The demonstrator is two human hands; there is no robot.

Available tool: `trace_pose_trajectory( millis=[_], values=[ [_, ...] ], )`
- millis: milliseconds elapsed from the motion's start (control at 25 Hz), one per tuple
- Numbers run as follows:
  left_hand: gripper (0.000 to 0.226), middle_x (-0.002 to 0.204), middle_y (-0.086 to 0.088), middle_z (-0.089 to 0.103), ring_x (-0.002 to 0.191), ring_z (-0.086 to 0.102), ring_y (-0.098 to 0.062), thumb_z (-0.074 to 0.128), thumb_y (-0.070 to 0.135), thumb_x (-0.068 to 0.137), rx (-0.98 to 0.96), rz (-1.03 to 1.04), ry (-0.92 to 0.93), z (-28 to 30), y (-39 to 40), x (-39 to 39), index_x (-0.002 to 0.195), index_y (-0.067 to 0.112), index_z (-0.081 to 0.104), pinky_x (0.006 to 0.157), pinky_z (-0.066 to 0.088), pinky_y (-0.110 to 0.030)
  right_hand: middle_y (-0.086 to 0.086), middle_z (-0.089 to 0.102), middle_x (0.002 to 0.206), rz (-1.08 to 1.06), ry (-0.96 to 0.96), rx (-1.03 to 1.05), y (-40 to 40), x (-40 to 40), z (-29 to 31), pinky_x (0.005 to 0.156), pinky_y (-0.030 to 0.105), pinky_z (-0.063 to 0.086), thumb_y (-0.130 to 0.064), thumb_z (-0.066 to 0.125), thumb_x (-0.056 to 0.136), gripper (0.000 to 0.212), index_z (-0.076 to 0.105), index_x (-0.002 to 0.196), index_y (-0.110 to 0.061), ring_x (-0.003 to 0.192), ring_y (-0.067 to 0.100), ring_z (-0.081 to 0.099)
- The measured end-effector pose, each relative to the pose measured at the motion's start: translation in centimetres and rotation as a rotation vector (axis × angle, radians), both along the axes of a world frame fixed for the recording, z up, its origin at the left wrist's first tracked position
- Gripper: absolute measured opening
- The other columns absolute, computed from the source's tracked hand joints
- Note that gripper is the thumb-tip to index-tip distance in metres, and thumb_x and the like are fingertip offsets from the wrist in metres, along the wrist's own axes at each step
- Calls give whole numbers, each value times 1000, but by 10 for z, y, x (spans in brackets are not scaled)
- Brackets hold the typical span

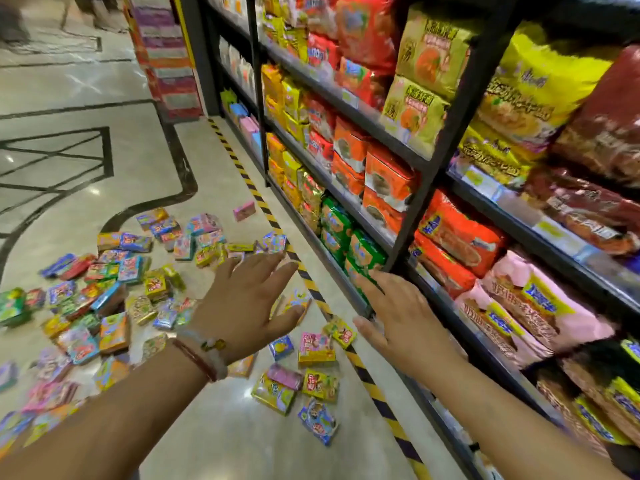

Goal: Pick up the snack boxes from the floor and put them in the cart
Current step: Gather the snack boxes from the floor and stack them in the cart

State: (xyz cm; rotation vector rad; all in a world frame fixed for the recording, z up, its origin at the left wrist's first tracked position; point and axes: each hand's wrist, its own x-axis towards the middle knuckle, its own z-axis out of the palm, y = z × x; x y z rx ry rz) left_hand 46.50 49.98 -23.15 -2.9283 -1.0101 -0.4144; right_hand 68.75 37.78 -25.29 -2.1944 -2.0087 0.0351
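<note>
Several small colourful snack boxes [114, 292] lie scattered over the marble floor [86, 168], from the left edge to the striped tape line. A yellow box [273, 393] and a pink-and-yellow box [315, 348] lie nearest below my hands. My left hand [249, 306] is stretched out above the boxes with fingers straight and spread, holding nothing. My right hand [394, 317] is also flat and empty, held out near the lower shelf edge. No cart is in view.
A black shelf unit [460, 109] full of noodle and snack packs runs along the right. Yellow-black tape [311, 289] marks the floor before it. A stacked display of boxes [166, 57] stands at the far end of the shelf.
</note>
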Motion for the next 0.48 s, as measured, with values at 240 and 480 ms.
trace_pose_trajectory(
  millis=[240,480],
  values=[
    [58,120,-14,63,104,64,-31,42,53,81,-88,30,-6,-160,72,22,122,15,55,84,48,-53,9,58,126,6,98,66,72,31,-153,92,40,44,-47,38,93,52,45,135,-17,114,25,48],
    [60,117,-13,65,106,61,-27,41,51,81,-240,114,21,-400,98,24,118,10,64,87,47,-46,11,60,126,11,154,-159,96,43,-397,89,43,50,-49,33,94,57,50,134,-13,113,32,58]
  ],
)
